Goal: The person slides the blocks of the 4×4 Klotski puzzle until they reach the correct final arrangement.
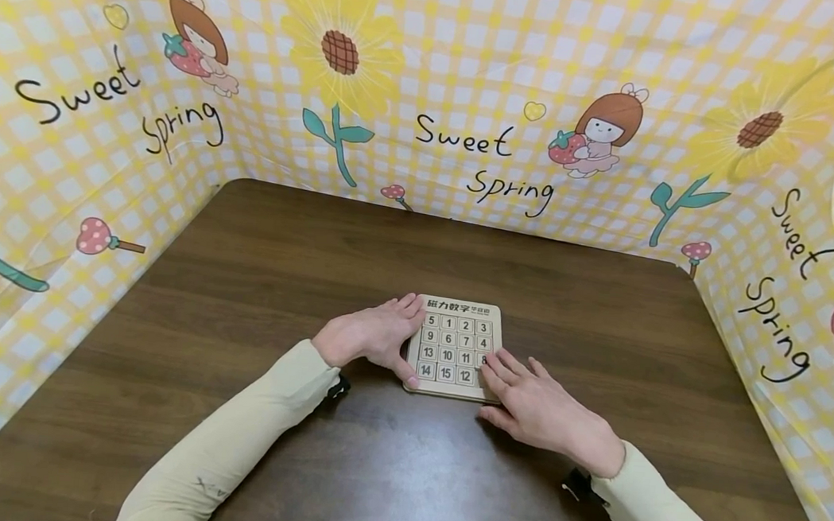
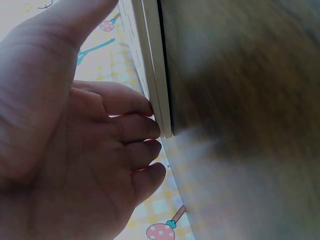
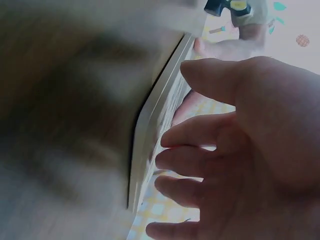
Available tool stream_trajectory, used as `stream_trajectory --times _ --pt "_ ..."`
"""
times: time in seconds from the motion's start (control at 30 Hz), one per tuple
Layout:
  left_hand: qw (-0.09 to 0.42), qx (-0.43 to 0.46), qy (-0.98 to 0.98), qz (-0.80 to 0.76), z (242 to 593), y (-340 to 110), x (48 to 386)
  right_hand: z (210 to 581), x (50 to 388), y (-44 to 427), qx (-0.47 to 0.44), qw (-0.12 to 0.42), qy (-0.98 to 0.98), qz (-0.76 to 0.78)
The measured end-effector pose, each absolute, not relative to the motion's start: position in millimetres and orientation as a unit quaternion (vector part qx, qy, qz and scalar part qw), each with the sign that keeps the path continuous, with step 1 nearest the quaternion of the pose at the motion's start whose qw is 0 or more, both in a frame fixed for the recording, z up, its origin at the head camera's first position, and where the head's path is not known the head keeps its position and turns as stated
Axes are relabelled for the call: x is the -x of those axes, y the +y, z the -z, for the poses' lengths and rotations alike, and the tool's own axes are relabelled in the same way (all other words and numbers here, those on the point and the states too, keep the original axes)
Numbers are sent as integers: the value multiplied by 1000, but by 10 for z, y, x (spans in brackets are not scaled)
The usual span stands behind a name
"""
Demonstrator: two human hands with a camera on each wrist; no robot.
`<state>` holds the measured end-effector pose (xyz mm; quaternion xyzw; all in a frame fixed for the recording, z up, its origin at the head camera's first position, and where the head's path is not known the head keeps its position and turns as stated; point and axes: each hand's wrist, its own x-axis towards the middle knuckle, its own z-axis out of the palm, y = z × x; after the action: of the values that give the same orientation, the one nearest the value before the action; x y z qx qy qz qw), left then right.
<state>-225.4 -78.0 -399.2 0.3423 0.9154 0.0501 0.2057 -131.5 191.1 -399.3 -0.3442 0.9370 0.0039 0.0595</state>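
A square wooden number sliding puzzle (image 1: pixel 456 357) lies flat on the table, with dark Chinese characters along its top border. Its rows read 5 1 2 3, then 9 6 7 4, then 13 10 11 8, then 14 15 12; the bottom right cell is partly covered by fingers. My left hand (image 1: pixel 382 332) rests along the puzzle's left edge, fingers by the upper corner and thumb at the lower corner. From the right, my right hand (image 1: pixel 534 397) reaches over the board's edge, fingertips beside the 8 tile, thumb near the table. In both wrist views the fingers look extended and slightly spread.
The dark wood table (image 1: pixel 281 260) extends around the puzzle on every side. Yellow checked cloth (image 1: pixel 471 72) with flowers and "Sweet Spring" lettering hangs along the back and both sides. Each wrist wears a black strap under a pale sleeve (image 1: pixel 250 418).
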Motion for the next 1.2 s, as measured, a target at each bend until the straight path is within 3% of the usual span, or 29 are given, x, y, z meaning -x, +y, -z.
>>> stream_trajectory --times 0.5,1.2 --pt "207 -338 917 -44 3989 -773 2255 3990 1072 1707 408 41 912 -26" --pt "213 -338 916 -51 4007 -772 2261 3986 1056 1813 387 52 920 -17"
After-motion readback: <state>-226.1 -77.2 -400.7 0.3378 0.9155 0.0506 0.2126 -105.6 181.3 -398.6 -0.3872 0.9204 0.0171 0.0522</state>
